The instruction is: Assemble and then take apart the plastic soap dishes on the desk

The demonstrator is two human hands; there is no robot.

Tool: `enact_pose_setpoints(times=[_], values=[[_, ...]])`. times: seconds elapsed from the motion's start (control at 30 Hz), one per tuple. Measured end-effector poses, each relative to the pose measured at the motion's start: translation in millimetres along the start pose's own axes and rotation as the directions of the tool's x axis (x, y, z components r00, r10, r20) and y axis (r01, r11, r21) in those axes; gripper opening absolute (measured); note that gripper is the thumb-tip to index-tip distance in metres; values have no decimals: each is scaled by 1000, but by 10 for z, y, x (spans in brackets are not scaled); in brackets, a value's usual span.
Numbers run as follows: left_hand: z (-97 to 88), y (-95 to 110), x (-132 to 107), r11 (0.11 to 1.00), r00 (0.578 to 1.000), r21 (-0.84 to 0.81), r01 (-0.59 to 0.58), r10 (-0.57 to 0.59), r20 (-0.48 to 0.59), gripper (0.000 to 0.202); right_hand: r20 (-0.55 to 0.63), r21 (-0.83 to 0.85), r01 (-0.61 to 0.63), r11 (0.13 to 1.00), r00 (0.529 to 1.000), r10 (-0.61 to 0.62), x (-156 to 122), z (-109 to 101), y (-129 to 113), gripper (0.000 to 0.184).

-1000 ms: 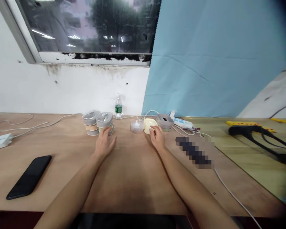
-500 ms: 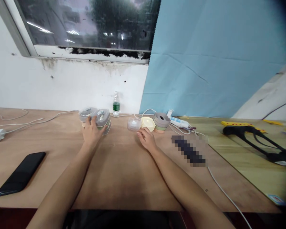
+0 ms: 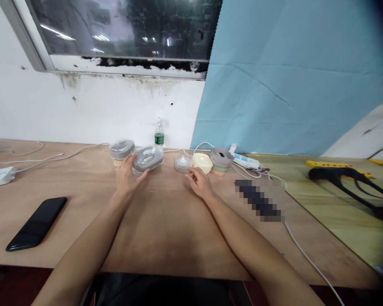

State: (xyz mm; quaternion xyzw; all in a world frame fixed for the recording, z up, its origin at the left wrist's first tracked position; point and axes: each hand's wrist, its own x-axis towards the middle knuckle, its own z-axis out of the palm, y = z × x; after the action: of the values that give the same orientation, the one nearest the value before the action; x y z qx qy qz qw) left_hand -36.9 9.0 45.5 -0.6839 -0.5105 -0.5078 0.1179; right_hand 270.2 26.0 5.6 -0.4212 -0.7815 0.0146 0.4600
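My left hand [image 3: 128, 179] grips a tilted, grey-lidded round container [image 3: 148, 159], holding it up at the fingertips. Behind that hand stands a stack of round containers with a grey lid [image 3: 121, 149]. My right hand [image 3: 199, 183] lies open on the plywood table [image 3: 166, 238], its fingertips just short of a clear round dish [image 3: 183, 163]. A cream-coloured lid or cup [image 3: 202, 162] stands beyond them, next to a stack with a grey lid and green and tan layers [image 3: 221, 160].
A black phone [image 3: 36, 224] lies at the left. A power strip [image 3: 0, 177] and white cords [image 3: 51, 154] run along the table. A water bottle [image 3: 159, 135] stands by the wall. A pixelated patch [image 3: 259, 199] covers something on the right.
My left hand has lifted a grey-lidded container from its stack and tilted it, moving it right. My right hand has shifted slightly toward the clear dish.
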Motion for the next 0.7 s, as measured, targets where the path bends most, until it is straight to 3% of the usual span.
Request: enact_pose_setpoints(times=[0.1,0.17,0.27,0.37,0.53,0.7], values=[[-30,126,-150,984,985,-154,-94,114,128,70,34,89,36,995,999,-39,-24,4,9,63],[-24,205,-254,962,936,-241,-129,199,290,70,93,143,83,986,991,-97,-26,-9,-13,81],[33,267,-349,951,851,-299,-76,218,478,68,274,156,122,980,948,-162,-2,-39,-82,81],[93,256,-369,948,815,-314,49,144,561,70,404,103,123,987,902,-154,21,-53,-144,79],[79,222,-355,920,774,-355,167,101,625,80,367,101,24,995,928,-60,-5,1,-123,72],[57,249,-354,891,706,-389,232,121,698,102,256,234,-219,947,954,157,-54,74,-8,72]])
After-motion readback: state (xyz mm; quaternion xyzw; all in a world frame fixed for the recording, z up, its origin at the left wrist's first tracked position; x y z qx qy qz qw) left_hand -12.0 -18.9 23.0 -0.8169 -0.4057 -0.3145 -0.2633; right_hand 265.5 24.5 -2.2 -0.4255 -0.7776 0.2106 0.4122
